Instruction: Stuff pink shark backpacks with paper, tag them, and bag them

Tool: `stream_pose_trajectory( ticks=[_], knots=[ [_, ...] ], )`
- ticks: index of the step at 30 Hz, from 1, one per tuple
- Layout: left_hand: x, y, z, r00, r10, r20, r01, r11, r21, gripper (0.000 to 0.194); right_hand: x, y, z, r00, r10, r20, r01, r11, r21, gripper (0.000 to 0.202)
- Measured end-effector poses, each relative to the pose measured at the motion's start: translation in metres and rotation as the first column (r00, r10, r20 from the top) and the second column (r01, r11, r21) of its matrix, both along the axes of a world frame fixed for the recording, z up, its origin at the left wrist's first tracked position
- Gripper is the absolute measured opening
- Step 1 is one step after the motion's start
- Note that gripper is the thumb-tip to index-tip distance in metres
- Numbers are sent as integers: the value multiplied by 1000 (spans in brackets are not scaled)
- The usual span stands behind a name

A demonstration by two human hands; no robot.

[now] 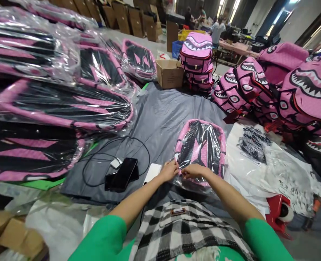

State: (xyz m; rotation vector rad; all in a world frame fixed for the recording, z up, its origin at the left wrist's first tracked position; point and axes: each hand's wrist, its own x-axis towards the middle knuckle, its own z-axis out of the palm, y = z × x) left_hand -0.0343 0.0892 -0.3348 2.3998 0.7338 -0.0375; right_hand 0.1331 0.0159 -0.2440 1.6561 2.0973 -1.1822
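Note:
A pink and black backpack (200,145) in a clear plastic bag lies on the grey cloth (160,112) in front of me, its back panel facing up. My left hand (170,170) is at the bag's near left corner with its fingers pressed together on the plastic. Just to the right, my right hand (194,171) has its fingers curled closed on the bag's near edge. The two hands nearly meet there. White card or paper (152,173) lies beside my left hand, partly under the wrist.
Bagged backpacks (68,103) are piled on the left. Phones (123,174) and a black cable lie left of my hands. Unbagged pink backpacks (309,90) and white plastic bags (269,163) are on the right. A cardboard box (169,74) stands behind, with people farther back.

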Motion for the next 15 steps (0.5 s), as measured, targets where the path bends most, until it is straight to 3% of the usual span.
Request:
stream_pose_trajectory(
  ticks=[6,15],
  knots=[
    [-2,1,-4,999,-24,45,23,1000,6,15,8,20,-7,993,-30,116,25,999,40,6],
    [-3,-3,-1,998,-18,58,18,1000,-9,17,14,19,-7,984,-67,165,55,995,78,22]
  ],
)
